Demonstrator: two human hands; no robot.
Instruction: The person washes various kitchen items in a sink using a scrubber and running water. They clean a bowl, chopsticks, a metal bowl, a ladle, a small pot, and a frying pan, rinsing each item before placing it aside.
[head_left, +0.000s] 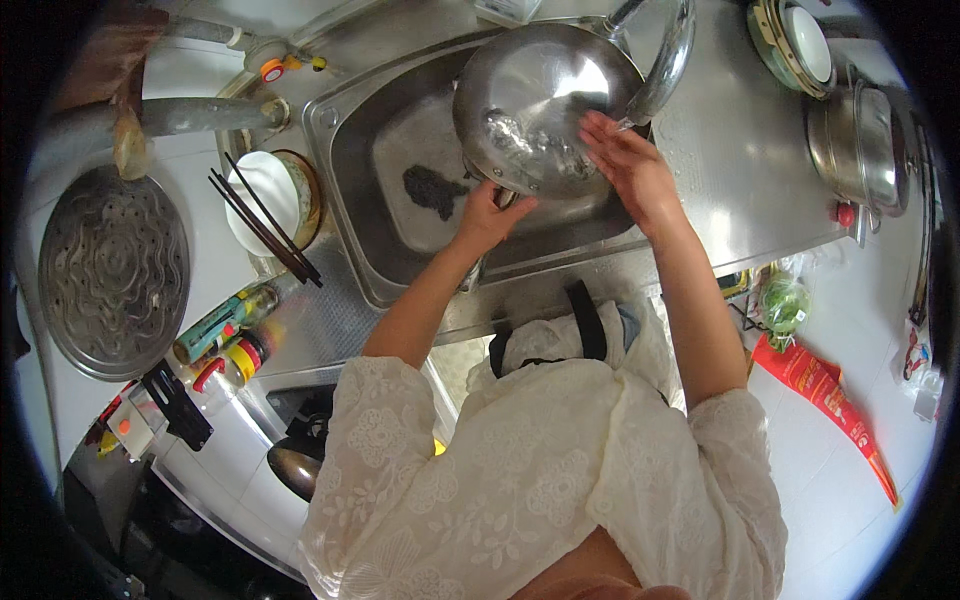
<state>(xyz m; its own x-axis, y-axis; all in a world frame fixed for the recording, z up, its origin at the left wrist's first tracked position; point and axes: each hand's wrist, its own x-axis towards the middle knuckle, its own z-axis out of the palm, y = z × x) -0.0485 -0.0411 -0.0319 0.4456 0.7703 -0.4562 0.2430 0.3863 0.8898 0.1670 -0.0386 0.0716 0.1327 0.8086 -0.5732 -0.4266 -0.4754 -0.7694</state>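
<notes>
A steel wok (536, 97) is held over the sink (390, 217) with its rounded outer side towards me. My left hand (487, 217) grips its handle near two rivets. My right hand (630, 169) is flat against or just above the wok's right side, fingers blurred and holding nothing. The chrome faucet (671, 67) curves down to a spout beside those fingers. Wet, bright ripples show on the metal below it. A dark irregular patch (435, 191) lies on the sink floor; what it is cannot be made out.
Left of the sink, dark chopsticks (262, 217) lie across a white plate (259, 187). A perforated steamer plate (112, 270) and jars (244, 360) stand further left. Stacked bowls (810, 49) and a steel pot (855, 146) are at right. A red bag (825, 397) lies on the floor.
</notes>
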